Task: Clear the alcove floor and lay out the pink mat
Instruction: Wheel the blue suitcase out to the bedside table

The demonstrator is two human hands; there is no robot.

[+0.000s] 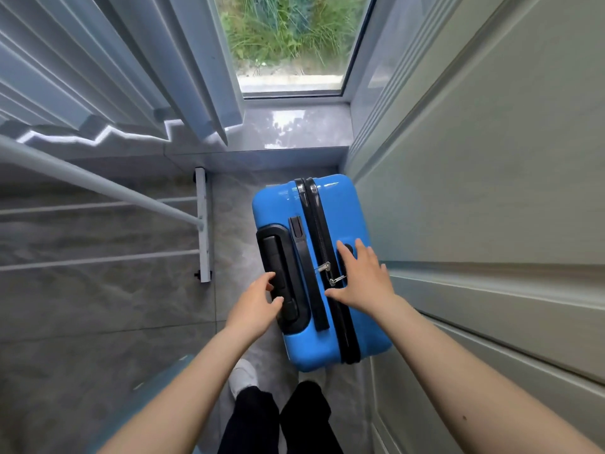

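Note:
A blue hard-shell suitcase [278,208] stands upright on the grey tiled alcove floor [229,224], close to the right wall. Its top shows a black telescopic handle housing [281,276], a black carry strap and a zipper with metal pulls. My left hand [258,303] rests at the housing, fingers curled against the black pull handle. My right hand [363,280] lies flat and spread on the suitcase top, over the zipper side. No pink mat is in view.
A white panelled wall [474,191] runs along the right. A white railing [203,224] and stairs lie to the left. Ahead are a raised grey sill [288,129], a window and pale curtains [131,60]. My legs and a white shoe show below.

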